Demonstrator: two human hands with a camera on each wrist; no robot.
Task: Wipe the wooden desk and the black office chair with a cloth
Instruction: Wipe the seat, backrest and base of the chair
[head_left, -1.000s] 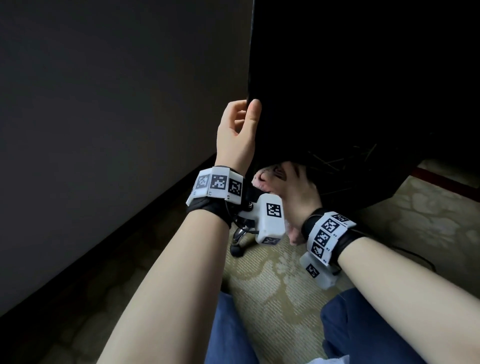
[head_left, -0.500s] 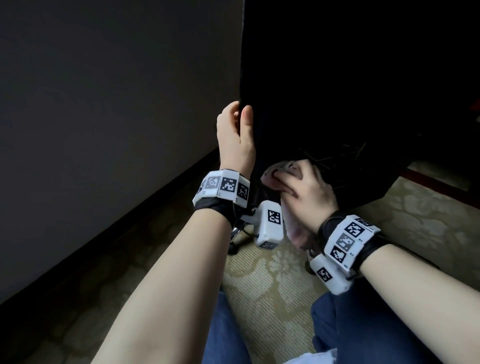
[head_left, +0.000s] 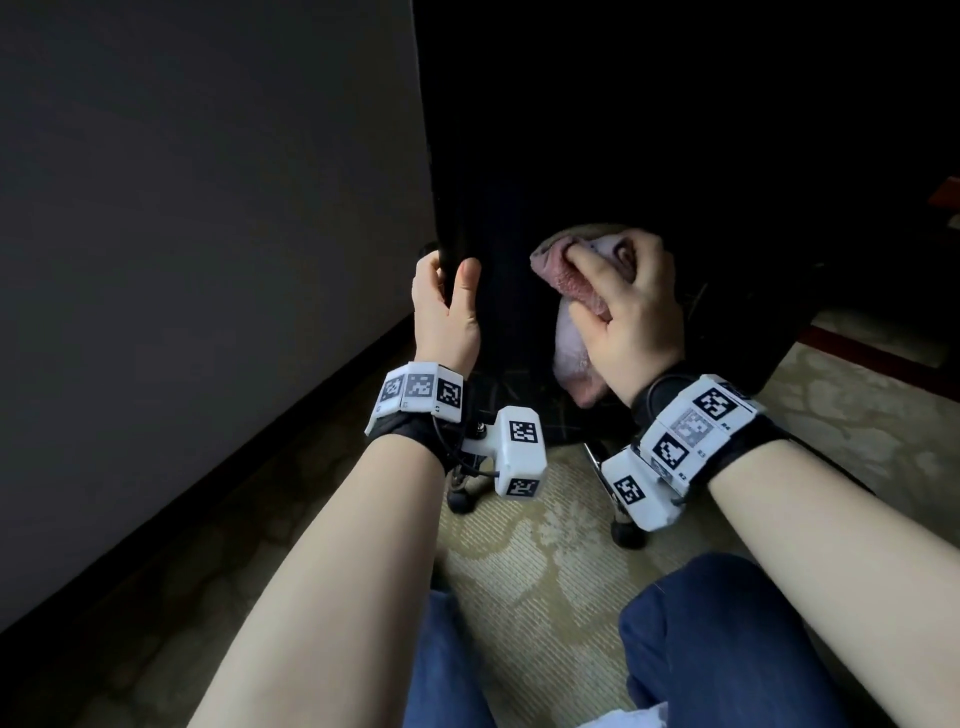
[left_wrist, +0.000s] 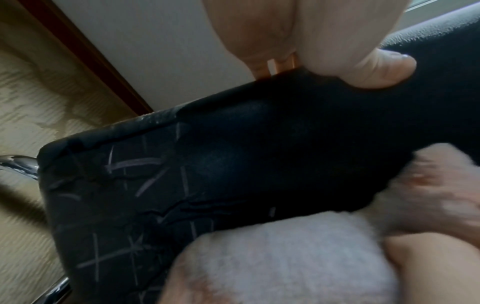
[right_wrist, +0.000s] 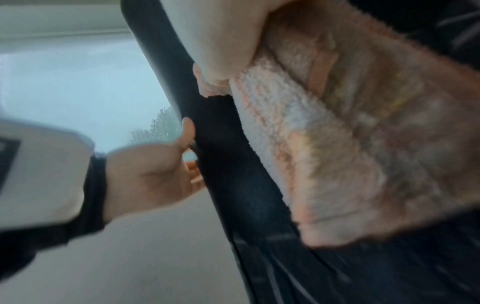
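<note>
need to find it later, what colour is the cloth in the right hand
Pale pink cloth, fluffy, gripped by the right hand; the head view shows it best.

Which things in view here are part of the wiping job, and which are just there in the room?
Part of the job:
- black office chair, its edge gripped by the left hand
- pink cloth, bunched in the right hand and pressed against the chair's back

Just there:
- patterned carpet
- wall with dark baseboard

The wooden desk cannot be made out.
</note>
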